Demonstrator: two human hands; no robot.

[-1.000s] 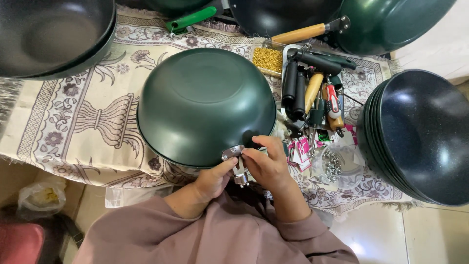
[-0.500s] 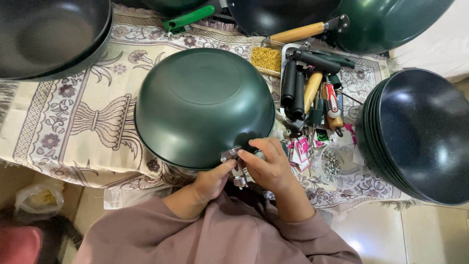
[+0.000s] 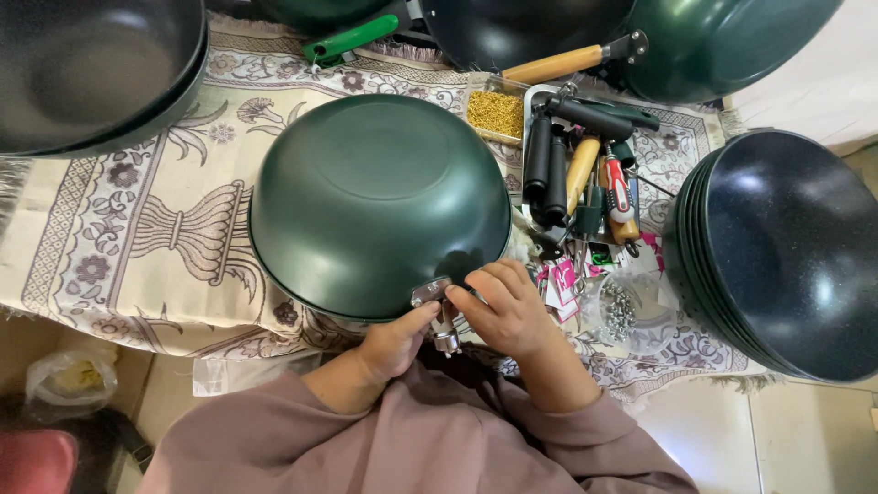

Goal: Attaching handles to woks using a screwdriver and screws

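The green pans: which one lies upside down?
The green pan in the middle, at both hands, shows its flat base upward. The pan at top right is tilted, with a wooden handle.

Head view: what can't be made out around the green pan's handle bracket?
- Head view: metal bracket on the upturned green pan is partly covered by the left hand and right hand; its fastening is hidden.
- Small metal part between the hands: too small to identify.
- Pan's inside: faces down, unseen.
- Stack of dark pans: cut off by the right edge.
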